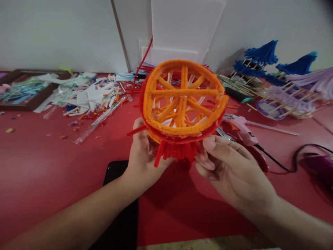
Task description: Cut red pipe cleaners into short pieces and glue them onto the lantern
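Observation:
An orange and red fuzzy-stemmed craft piece is held up above the red table. Its round orange frame has crossing spokes, and red stems stick out below and to the left. My left hand wraps round its lower left side, the fingers partly hidden behind it. At the lower right, my right hand pinches the red stems with thumb and fingers. Thin wooden sticks show through the gaps between the spokes.
A pink glue gun with a black cord lies right of the piece. Blue craft umbrellas and lilac ones stand at the right. Scraps and a brown tray lie left. A black flat object is beneath my left forearm.

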{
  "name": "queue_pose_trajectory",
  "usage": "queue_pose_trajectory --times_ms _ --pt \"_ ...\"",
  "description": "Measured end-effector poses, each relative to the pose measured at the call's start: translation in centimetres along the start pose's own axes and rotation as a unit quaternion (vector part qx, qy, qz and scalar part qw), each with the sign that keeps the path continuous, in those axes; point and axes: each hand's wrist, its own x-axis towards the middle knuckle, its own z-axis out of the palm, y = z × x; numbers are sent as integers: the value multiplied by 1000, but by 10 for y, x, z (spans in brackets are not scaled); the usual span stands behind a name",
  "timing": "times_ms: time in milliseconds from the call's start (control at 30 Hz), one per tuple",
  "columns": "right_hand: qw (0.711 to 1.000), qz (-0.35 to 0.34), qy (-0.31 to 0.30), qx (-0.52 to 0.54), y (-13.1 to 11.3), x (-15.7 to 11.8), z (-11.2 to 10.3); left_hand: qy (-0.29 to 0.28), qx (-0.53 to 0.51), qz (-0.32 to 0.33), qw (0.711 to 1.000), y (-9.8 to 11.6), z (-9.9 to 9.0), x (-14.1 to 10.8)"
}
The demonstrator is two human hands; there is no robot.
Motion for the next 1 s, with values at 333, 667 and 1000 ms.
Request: queue_pose_trajectory --times_ms 333,667,1000 --pt "999 15 -32 38 2 1 -2 8 -20 -19 1000 1 2 1" --pt "999 -11 -43 26 6 1 -5 -11 2 -21 1000 2 -2 0" --pt "997 -46 -49 26 3 -1 -2 -2 23 -31 999 -6 -2 -7"
